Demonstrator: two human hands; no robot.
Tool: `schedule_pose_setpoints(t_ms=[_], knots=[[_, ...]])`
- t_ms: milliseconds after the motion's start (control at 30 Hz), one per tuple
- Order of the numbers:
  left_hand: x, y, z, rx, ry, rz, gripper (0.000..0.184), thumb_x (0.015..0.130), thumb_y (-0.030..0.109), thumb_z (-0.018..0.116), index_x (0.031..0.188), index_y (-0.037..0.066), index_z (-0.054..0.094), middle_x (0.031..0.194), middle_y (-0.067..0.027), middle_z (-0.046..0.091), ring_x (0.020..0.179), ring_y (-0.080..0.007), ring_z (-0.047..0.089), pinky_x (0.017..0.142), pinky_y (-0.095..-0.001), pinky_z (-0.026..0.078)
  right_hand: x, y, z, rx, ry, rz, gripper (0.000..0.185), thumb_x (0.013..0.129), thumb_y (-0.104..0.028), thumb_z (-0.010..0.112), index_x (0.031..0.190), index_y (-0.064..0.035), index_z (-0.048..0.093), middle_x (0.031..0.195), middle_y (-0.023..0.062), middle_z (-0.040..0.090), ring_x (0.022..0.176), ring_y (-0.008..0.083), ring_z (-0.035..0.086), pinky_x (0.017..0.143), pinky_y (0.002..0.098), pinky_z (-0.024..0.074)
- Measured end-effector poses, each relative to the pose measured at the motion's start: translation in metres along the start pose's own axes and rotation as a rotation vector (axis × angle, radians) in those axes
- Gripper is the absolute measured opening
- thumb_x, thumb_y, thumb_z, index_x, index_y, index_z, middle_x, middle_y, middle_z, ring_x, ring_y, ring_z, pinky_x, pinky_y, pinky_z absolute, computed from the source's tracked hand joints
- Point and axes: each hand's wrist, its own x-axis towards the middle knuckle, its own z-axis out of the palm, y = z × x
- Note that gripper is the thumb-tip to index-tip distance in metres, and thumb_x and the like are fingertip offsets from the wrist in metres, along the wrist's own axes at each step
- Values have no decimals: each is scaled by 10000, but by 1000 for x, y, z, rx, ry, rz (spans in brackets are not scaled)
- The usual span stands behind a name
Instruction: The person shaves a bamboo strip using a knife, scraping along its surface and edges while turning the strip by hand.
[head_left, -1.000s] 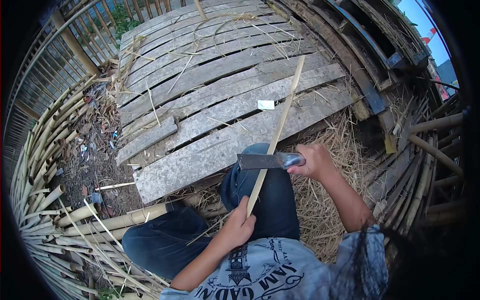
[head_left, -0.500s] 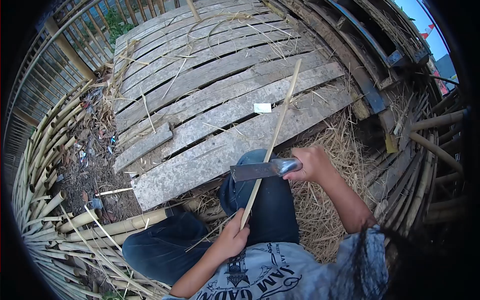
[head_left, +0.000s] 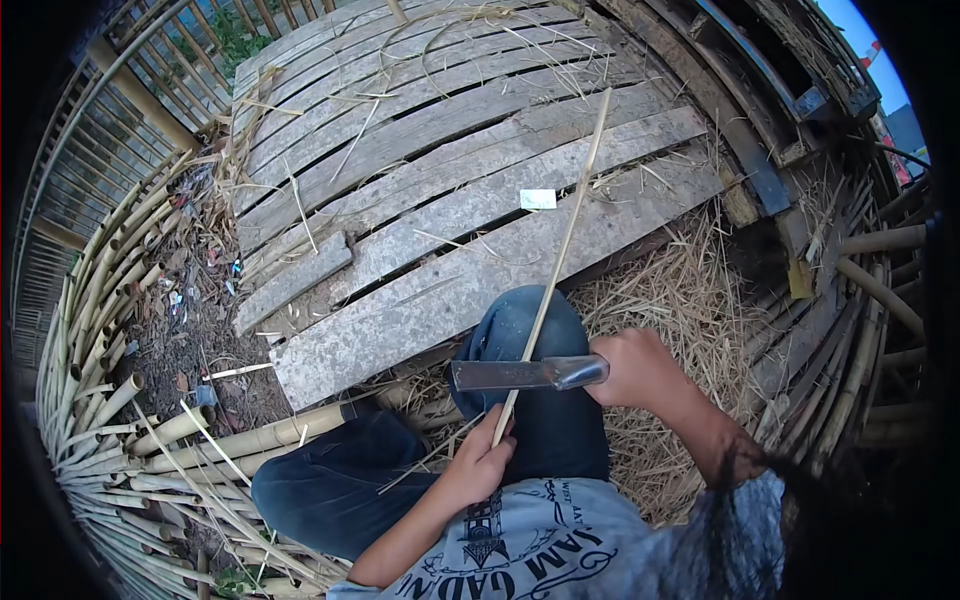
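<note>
My left hand (head_left: 480, 466) is closed around the near end of a long, thin bamboo strip (head_left: 567, 240). The strip slants up and away over my raised knee, its far end above the wooden slats. In my right hand (head_left: 637, 370) is the metal handle of a broad-bladed knife (head_left: 500, 375). Its blade lies crosswise over the strip, a short way above my left hand and over my thigh. Whether the edge bites into the strip I cannot tell.
A slatted wooden platform (head_left: 420, 250) lies ahead, with a small white card (head_left: 538, 199) and loose slivers on it. Shavings (head_left: 660, 450) cover the ground at right. Bamboo poles (head_left: 260, 440) are stacked at left, below a bamboo fence (head_left: 120, 140). Old timber (head_left: 740, 150) stands at upper right.
My right hand has drawn the knife down along the strip, closer to my body and my left hand. The strip stands slightly steeper. My view has shifted a little.
</note>
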Motion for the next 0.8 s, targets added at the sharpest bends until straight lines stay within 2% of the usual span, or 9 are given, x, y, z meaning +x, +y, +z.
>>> schedule_pose_setpoints(t_ms=[67,133,267,367,500,567,733,800], knots=[[-1,1,5,116,81,112,144,786,-1,405,910,70,384,701,10,363,611,-76,361,498,-243,287,1,5,3,-6,17,40,215,599,-263,680,590,-71,584,552,154,580,543,358,606,544,429,504],[-3,7,8,99,82,83,139,789,5,400,911,70,382,702,8,365,612,-80,364,503,-246,294,8,15,-3,-93,31,57,166,576,-220,655,606,-71,588,569,144,592,561,356,611,560,429,507],[-1,4,9,-26,43,25,145,794,18,382,931,64,375,706,-4,376,613,-93,367,519,-254,317,22,23,-3,-131,6,48,161,559,-209,650,618,-75,582,596,133,611,591,344,624,572,439,502],[-3,5,11,100,87,90,153,795,15,365,940,62,365,698,-4,376,599,-87,356,505,-246,305,22,26,2,-160,47,40,157,555,-204,646,623,-78,581,603,138,612,604,349,625,580,445,500],[-6,6,12,67,67,86,165,795,12,357,953,56,369,693,-2,377,589,-82,349,498,-242,301,18,24,2,-164,68,82,155,554,-200,643,628,-78,583,609,144,612,609,355,624,584,448,500],[-5,4,13,107,105,112,164,806,20,365,966,54,382,694,2,376,590,-79,352,499,-241,302,20,26,1,-140,-4,121,226,599,-266,668,703,-70,626,680,151,647,683,353,651,652,454,507],[-7,7,11,108,117,85,163,822,31,375,982,53,392,695,7,378,589,-72,348,496,-240,299,22,24,-1,-190,6,117,227,604,-268,670,707,-71,627,681,151,648,685,343,656,651,454,509],[-7,6,11,98,117,88,160,825,32,378,983,54,393,695,8,378,589,-70,348,494,-241,298,22,28,3,-163,124,93,164,561,-202,650,631,-70,582,598,147,609,620,360,629,595,446,508]])
